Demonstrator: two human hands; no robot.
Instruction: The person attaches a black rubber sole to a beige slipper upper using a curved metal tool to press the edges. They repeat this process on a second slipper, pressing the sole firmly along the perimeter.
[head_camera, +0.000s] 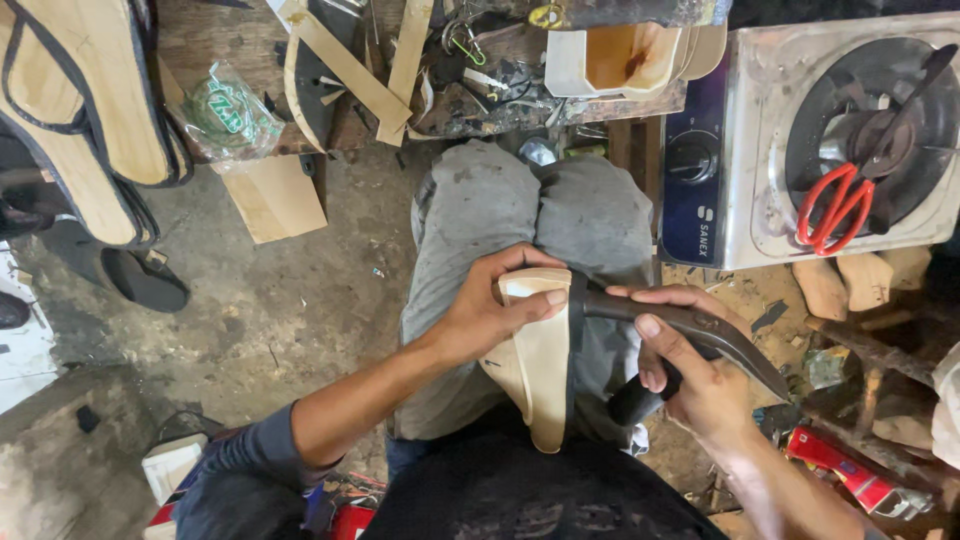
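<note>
My left hand (497, 308) grips a pale tan shoe sole (540, 365) with a black edge, held upright over my lap, thumb pressed on its top. My right hand (690, 370) is closed on the black handle of a dark metal tool (700, 335). The tool's head touches the sole's black rim near the top. Grey trouser legs (520, 220) lie under both hands.
A metal stove (760, 150) with red-handled scissors (835, 205) on its burner stands at the right. Tan soles (80, 110) lean at the upper left. Wood strips (350, 65), a cream box (615, 55) and scraps crowd the bench above. A red object (845, 470) lies lower right.
</note>
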